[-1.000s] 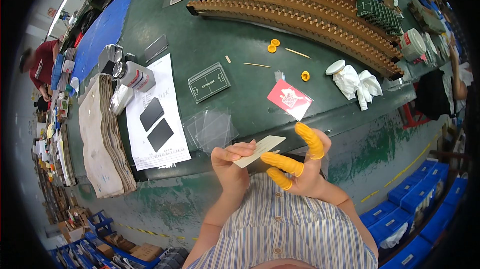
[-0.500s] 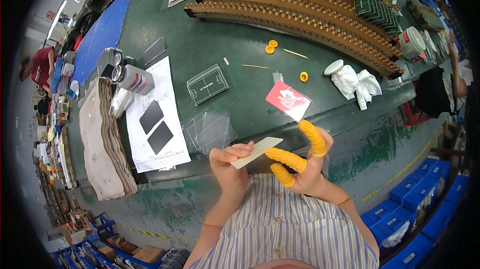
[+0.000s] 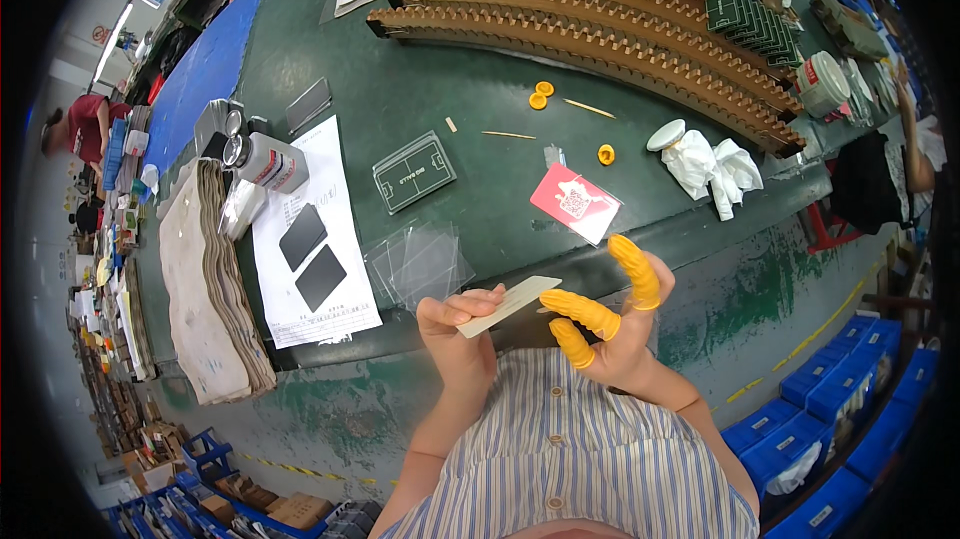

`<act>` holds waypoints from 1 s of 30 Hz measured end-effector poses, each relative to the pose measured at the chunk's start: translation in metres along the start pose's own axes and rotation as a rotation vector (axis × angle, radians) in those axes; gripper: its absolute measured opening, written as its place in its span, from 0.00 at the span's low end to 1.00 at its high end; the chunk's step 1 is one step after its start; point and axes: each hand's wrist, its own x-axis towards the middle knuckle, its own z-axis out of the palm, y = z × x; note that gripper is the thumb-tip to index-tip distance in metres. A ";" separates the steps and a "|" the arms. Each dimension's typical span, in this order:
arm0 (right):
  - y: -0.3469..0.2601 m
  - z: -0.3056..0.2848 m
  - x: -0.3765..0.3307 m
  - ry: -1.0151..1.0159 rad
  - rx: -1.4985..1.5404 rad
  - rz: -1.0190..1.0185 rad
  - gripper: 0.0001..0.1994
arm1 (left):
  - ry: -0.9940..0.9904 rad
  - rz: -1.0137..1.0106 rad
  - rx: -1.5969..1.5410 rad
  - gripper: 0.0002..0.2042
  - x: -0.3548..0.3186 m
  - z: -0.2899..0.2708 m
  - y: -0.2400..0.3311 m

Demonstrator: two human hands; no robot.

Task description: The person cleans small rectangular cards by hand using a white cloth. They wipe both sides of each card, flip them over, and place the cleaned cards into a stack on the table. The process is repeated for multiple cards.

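Note:
My left hand grips a cream-coloured card by its left end, thumb and fingers pressed together. The card is tilted, in front of my striped top near the table's edge. At the card's right end is my right hand, wearing yellow finger cots on several fingers. One cotted finger points upward; the two lower ones are close together, with a small pale tip showing beside them. What that tip belongs to is hidden. Beyond my right hand, a red and white printed card lies at the table's edge.
The green table holds a dark card with white lines, clear plastic sleeves, two black cards on paper, wooden sticks, rolled yellow finger cots, white cloth, a bottle and long notched racks.
My right hand has shifted slightly right, away from the card's end, and a small pale tip now shows by its fingers. My left hand and the card have barely moved.

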 end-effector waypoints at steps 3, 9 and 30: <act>0.000 -0.001 -0.001 0.003 0.000 0.011 0.13 | -0.001 0.002 0.003 0.13 0.000 -0.001 0.000; 0.002 0.000 -0.001 0.017 -0.007 0.018 0.12 | 0.007 0.007 -0.004 0.13 0.000 -0.001 0.000; 0.021 0.004 -0.007 0.034 1.926 0.764 0.19 | 0.023 0.033 -0.013 0.11 -0.001 -0.003 -0.003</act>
